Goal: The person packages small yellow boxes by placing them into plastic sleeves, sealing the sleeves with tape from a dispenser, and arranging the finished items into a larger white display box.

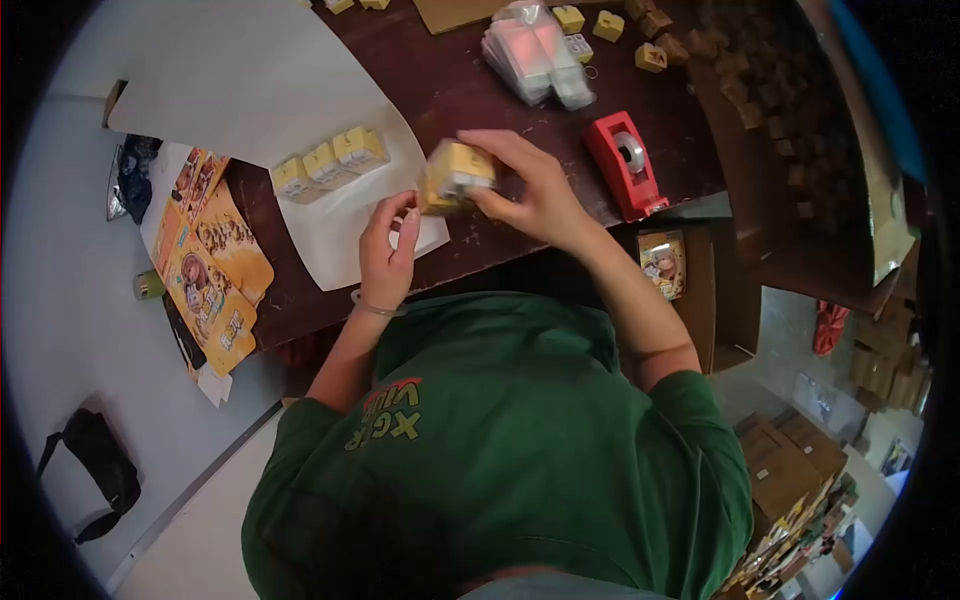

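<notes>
My right hand (530, 190) grips a small yellow-and-white box (458, 175), thumb on the near side and fingers over the far side. Motion blurs the box, which is tilted above the front of the table. Just left of it is my left hand (386, 250), fingers loosely bent and thumb apart, with nothing held in it; its fingertips come close to the box. Beyond that hand, a row of several similar yellow boxes (330, 162) stands on a white sheet (330, 255).
A red tape dispenser (628, 165) sits right of my right hand. Farther back are stacked clear plastic packs (535, 50) and loose yellow boxes (608, 25). Orange printed sheets (205, 270) lie at the left. A large carton (800, 150) of small boxes stands at the right.
</notes>
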Demonstrator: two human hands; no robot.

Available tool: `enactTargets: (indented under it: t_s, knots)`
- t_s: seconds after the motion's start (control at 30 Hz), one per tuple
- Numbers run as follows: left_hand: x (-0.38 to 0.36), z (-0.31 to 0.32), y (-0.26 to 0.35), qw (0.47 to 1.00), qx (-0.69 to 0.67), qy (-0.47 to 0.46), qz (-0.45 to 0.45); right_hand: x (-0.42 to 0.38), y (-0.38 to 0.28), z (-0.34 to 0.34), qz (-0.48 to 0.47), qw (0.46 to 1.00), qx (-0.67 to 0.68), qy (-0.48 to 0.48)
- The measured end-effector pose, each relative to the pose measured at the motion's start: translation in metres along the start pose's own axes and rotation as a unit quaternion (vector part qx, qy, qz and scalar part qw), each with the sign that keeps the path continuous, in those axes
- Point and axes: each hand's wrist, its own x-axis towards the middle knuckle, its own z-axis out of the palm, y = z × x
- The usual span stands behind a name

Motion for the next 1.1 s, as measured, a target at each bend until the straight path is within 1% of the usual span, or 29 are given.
enactTargets:
  t_s: [0.03, 0.07, 0.1, 0.13, 0.17, 0.27, 0.3, 0.4, 0.43, 0.53, 0.57, 0.67, 0.77, 0.83, 0.93, 0.97, 1.0, 1.03, 1.07, 1.1]
  knots:
    - [-0.003, -0.003, 0.002, 0.984, 0.166, 0.029, 0.049, 0.001, 0.000, -0.001, -0.003, 1.000, -0.001, -0.003]
    - [-0.005, -0.002, -0.002, 0.983, 0.174, 0.018, 0.054, 0.023, 0.009, 0.002, -0.029, 0.998, -0.042, -0.025]
    - [-0.008, -0.027, -0.015, 0.965, 0.240, -0.036, 0.095, 0.055, 0.010, 0.020, -0.042, 0.996, -0.061, -0.051]
    - [-0.015, -0.035, -0.022, 0.940, 0.301, -0.097, 0.126, 0.073, 0.011, 0.024, -0.045, 0.993, -0.075, -0.078]
    - [-0.020, -0.033, -0.027, 0.934, 0.299, -0.118, 0.155, 0.089, 0.010, 0.025, -0.081, 0.985, -0.126, -0.081]
    - [-0.023, -0.021, -0.032, 0.941, 0.301, -0.086, 0.131, 0.116, 0.003, 0.024, -0.106, 0.977, -0.158, -0.096]
    - [-0.020, -0.017, -0.031, 0.943, 0.292, -0.059, 0.151, 0.120, 0.005, 0.025, -0.136, 0.971, -0.177, -0.086]
    - [-0.019, -0.020, -0.036, 0.942, 0.281, -0.064, 0.169, 0.109, -0.005, 0.025, -0.110, 0.967, -0.164, -0.163]
    - [-0.021, -0.023, -0.036, 0.942, 0.282, -0.068, 0.168, 0.105, -0.017, 0.026, -0.055, 0.961, -0.157, -0.223]
    - [-0.023, -0.027, -0.035, 0.942, 0.281, -0.080, 0.167, 0.098, -0.003, 0.030, -0.065, 0.941, -0.212, -0.254]
    - [-0.024, -0.029, -0.035, 0.941, 0.281, -0.087, 0.167, 0.100, 0.001, 0.030, -0.037, 0.936, -0.259, -0.235]
    - [-0.025, -0.034, -0.034, 0.939, 0.281, -0.099, 0.170, 0.106, 0.007, 0.038, -0.052, 0.940, -0.295, -0.165]
    - [-0.028, -0.037, -0.034, 0.941, 0.277, -0.101, 0.166, 0.094, 0.047, 0.066, -0.151, 0.916, -0.367, -0.063]
    - [-0.026, -0.037, -0.034, 0.940, 0.280, -0.100, 0.170, 0.079, 0.049, 0.082, -0.145, 0.863, -0.482, -0.050]
    - [-0.027, -0.036, -0.035, 0.934, 0.296, -0.103, 0.172, 0.081, 0.035, 0.095, -0.128, 0.809, -0.573, -0.039]
    - [-0.028, -0.035, -0.034, 0.934, 0.298, -0.102, 0.170, 0.082, 0.036, 0.100, -0.083, 0.799, -0.590, -0.085]
    - [-0.027, -0.035, -0.032, 0.933, 0.300, -0.099, 0.172, 0.080, 0.038, 0.088, -0.108, 0.858, -0.497, -0.067]
    - [-0.026, -0.037, -0.029, 0.928, 0.308, -0.107, 0.180, 0.080, 0.040, 0.075, -0.135, 0.906, -0.398, -0.047]
    - [-0.026, -0.038, -0.028, 0.927, 0.307, -0.101, 0.190, 0.081, 0.044, 0.062, -0.165, 0.941, -0.294, -0.027]
    - [-0.027, -0.036, -0.029, 0.928, 0.302, -0.092, 0.196, 0.081, 0.054, 0.039, -0.126, 0.952, -0.277, 0.037]
